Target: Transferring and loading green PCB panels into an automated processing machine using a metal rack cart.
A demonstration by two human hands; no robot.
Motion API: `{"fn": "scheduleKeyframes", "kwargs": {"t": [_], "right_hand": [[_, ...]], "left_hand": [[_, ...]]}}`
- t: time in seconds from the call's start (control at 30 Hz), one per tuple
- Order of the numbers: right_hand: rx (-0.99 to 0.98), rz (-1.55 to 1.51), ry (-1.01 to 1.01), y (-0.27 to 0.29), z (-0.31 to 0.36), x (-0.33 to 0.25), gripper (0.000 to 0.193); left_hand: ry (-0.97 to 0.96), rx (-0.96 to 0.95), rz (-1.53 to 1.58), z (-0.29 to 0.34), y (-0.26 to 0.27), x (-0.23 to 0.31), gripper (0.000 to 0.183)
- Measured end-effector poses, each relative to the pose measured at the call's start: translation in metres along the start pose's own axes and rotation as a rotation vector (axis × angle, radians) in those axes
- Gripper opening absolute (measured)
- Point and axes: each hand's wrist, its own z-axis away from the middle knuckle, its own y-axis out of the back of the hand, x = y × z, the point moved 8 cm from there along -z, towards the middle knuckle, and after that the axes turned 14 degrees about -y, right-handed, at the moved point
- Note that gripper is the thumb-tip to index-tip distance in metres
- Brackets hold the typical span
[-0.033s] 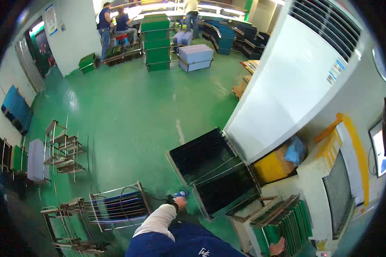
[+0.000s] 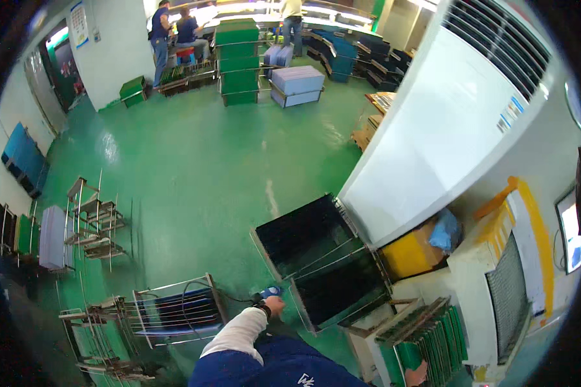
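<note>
My left hand (image 2: 275, 305), below a white sleeve and a dark wristband, hangs low over the floor. Right by its fingers is a small blue thing (image 2: 270, 293) with a white mark; its kind, and whether I hold it, are unclear. A dark cable seems to run from it toward the left rack. At the lower right my right hand (image 2: 416, 374) is on the near end of a row of upright green boards (image 2: 436, 345), its fingers closed at the edge of one. The lower part of that hand is cut off by the picture's rim.
Two racks of black boards (image 2: 336, 284) stand ahead of me, beside a tall white cabinet unit (image 2: 419, 142). A metal rack with dark blue panels (image 2: 181, 309) is at the left, near wire racks (image 2: 100, 222). Farther off are stacked green boards (image 2: 237, 61) and several people.
The view has shifted very slightly. My left hand is a little farther right, and my right hand a little lower at the green boards.
</note>
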Motion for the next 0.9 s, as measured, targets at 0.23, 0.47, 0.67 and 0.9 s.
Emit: {"fn": "scheduleKeyframes", "kwargs": {"t": [0.23, 0.47, 0.67, 0.9], "right_hand": [[-0.301, 0.018, -0.030, -0.008, 0.010, -0.052, 0.071], [-1.034, -0.405, -0.254, -0.090, 0.065, -0.068, 0.074], [-1.445, -0.648, -0.732, -0.177, 0.098, -0.044, 0.060], [-1.282, -0.499, -0.838, -0.022, 0.187, -0.218, 0.063]], "left_hand": [[-0.097, 0.056, 0.331, -0.043, 0.052, -0.005, 0.034], [-0.204, 0.071, -0.323, -0.060, 0.131, -0.111, 0.018], [-0.354, -0.039, -0.663, -0.062, 0.133, -0.161, 0.012], [-0.316, -0.168, -0.495, -0.087, 0.072, -0.194, 0.019]]}}
